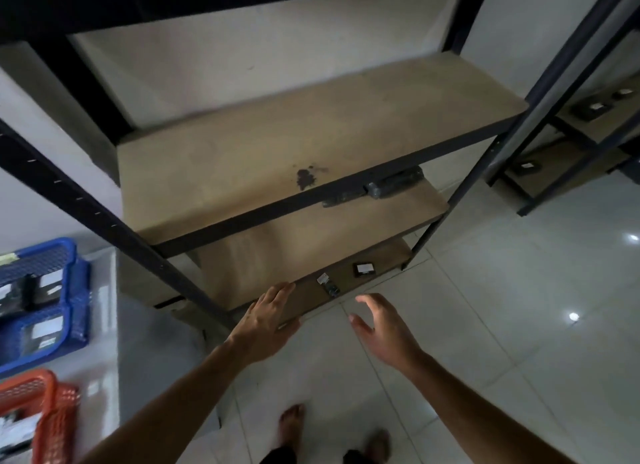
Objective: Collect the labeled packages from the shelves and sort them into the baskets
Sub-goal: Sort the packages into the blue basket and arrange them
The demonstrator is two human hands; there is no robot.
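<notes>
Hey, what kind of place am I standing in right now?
Probably a small storeroom or parcel-sorting room: metal shelving with wooden boards, small labeled packages on the low shelf, and blue and orange baskets holding parcels on the tiled floor.

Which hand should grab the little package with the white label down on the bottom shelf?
Probably the right hand. It hangs open and free, near the package on the bottom shelf. The left hand lies flat at the edge of the shelf above it, so it seems busier.

Glossy pale floor tiles (502,290) reflect two bright ceiling lights. A white wall (242,58) stands behind. A dark stain (304,178) marks the upper board.
</notes>
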